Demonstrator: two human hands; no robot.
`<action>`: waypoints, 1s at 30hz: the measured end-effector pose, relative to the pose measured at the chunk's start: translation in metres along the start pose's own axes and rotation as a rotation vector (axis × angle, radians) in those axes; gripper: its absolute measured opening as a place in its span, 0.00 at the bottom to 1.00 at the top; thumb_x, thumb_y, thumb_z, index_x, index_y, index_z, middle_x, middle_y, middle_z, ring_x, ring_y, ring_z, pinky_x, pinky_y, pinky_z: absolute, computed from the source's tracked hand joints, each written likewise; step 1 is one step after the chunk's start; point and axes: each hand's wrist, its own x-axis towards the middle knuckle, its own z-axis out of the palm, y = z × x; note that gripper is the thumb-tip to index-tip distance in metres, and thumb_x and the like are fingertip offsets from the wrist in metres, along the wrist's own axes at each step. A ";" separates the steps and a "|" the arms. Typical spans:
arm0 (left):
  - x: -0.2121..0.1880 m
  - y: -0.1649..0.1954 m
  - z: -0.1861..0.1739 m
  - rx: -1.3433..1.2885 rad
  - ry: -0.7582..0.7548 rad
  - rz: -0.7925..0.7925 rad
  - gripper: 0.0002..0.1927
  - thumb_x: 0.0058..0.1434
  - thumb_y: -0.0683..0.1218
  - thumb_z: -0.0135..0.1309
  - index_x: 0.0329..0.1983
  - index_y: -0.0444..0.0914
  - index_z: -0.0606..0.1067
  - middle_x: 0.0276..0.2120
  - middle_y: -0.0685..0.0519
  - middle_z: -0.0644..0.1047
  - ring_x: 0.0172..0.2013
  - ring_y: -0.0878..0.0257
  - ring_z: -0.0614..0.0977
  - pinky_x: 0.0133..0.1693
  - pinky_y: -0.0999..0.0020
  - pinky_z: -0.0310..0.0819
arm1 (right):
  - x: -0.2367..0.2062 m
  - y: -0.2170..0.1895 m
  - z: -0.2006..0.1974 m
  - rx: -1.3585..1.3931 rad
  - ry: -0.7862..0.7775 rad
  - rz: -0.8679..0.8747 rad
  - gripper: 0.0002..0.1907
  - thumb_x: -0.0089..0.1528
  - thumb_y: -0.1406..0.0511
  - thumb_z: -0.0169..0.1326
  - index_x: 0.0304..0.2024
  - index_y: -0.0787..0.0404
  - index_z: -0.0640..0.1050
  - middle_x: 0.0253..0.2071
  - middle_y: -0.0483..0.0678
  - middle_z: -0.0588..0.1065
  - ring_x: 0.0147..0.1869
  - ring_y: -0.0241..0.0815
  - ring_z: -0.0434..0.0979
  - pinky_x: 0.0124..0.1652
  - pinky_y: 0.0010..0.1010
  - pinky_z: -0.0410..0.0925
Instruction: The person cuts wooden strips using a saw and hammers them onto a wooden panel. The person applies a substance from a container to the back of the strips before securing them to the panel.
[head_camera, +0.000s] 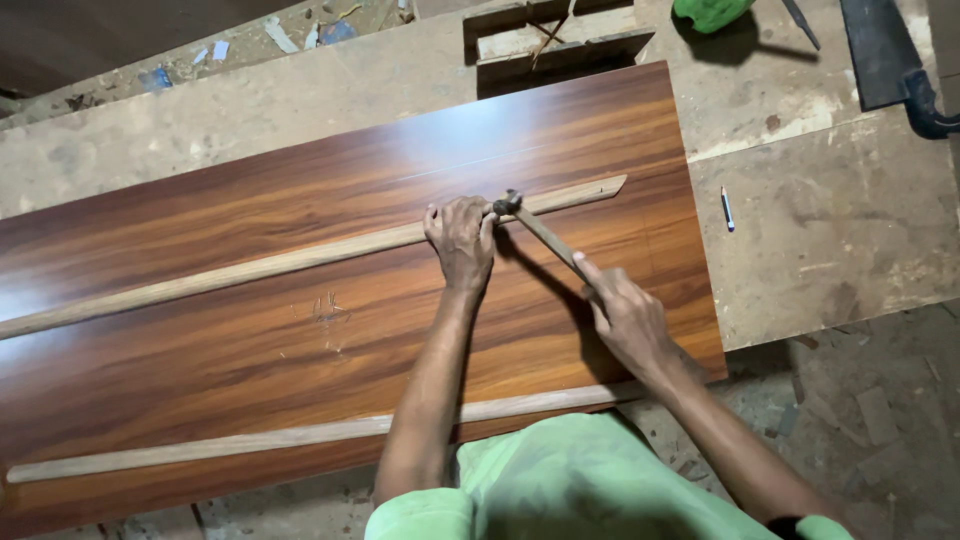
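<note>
While the left hand (460, 238) presses flat on the upper wooden strip (300, 258), fingers spread and pinching near the spot under the tool, the right hand (625, 318) is closed around the handle of a hammer (535, 226), whose dark head sits right at the strip beside the left fingertips. Whether a nail stands under the head is too small to tell.

Doing this step well seems to call for short, light taps, with the strip held dead still so that it does not creep across the glossy surface, and with the left fingers kept just clear of the hammer head. A slip here could likely mark the laminate or split the thin strip.

That strip is pale, narrow and long; it runs slantwise across the laminated board (250, 330), from the left edge of the view to a mitred, pointed end near the board's right edge. A second strip (300, 437) of the same kind lies along the board's near edge, well apart from the first. Dark reddish-brown with streaked grain and a bright sheen, the board rests on a worn, dusty workbench (830, 230), where a small pen (727, 209) lies to the right and a handsaw (885, 55) sits at the far corner.
</note>
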 end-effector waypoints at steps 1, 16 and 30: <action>-0.001 -0.001 0.001 0.013 0.003 0.006 0.08 0.64 0.49 0.58 0.45 0.45 0.79 0.48 0.58 0.79 0.57 0.60 0.75 0.67 0.43 0.48 | 0.002 -0.002 -0.002 -0.020 0.000 0.005 0.35 0.61 0.69 0.56 0.71 0.47 0.68 0.36 0.52 0.76 0.35 0.53 0.79 0.36 0.45 0.74; -0.001 0.000 -0.003 -0.061 0.014 0.016 0.11 0.68 0.42 0.53 0.53 0.42 0.74 0.46 0.53 0.77 0.55 0.56 0.75 0.69 0.44 0.49 | -0.005 -0.014 -0.030 0.086 0.147 -0.084 0.36 0.58 0.74 0.55 0.69 0.48 0.68 0.40 0.53 0.76 0.40 0.55 0.79 0.39 0.45 0.72; -0.002 0.000 -0.003 -0.125 0.045 -0.020 0.16 0.68 0.41 0.52 0.59 0.41 0.70 0.46 0.51 0.78 0.55 0.55 0.74 0.68 0.46 0.51 | -0.005 -0.005 -0.032 0.211 0.307 -0.186 0.34 0.61 0.77 0.55 0.69 0.53 0.68 0.40 0.54 0.74 0.36 0.51 0.78 0.36 0.40 0.71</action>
